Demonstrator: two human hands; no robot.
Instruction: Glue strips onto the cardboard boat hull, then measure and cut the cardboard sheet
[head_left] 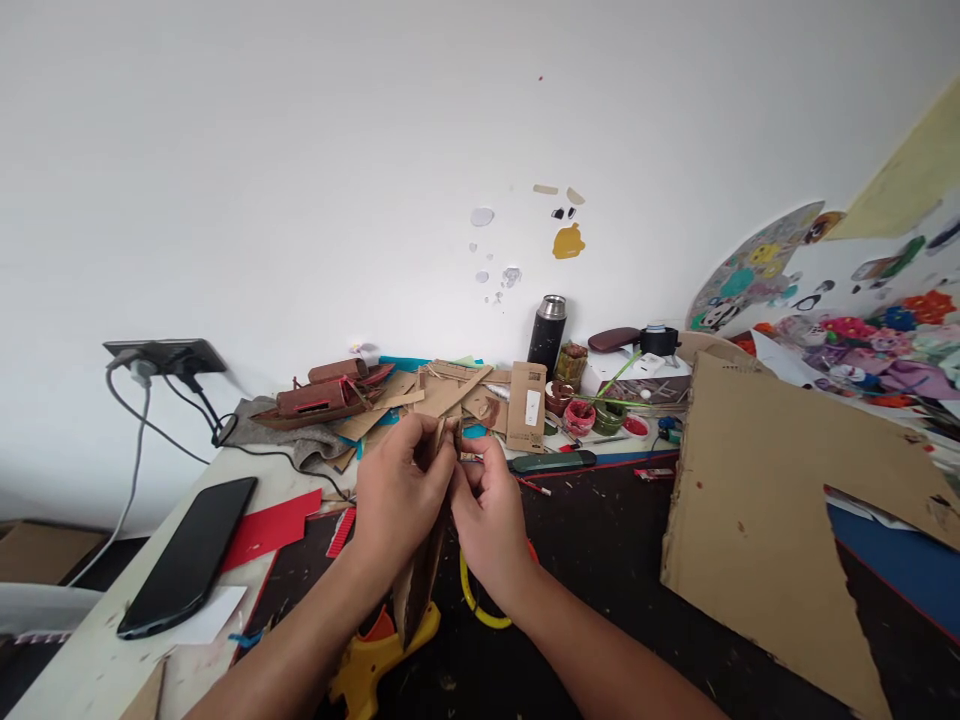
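Note:
My left hand and my right hand meet in the middle of the head view, both closed. Thumbs and fingers pinch the upper end of a narrow, folded cardboard piece. The piece hangs down between my wrists, its far end partly covered by my fingers. Below it lies a yellow tool that looks like a glue gun, with some orange on it. A yellow ring-shaped handle shows beside my right wrist, the rest of it hidden.
A large cardboard sheet lies at the right. Behind my hands are cardboard scraps, brown model boats, a dark green cutter, paint jars and a black flask. A phone and red paper lie left.

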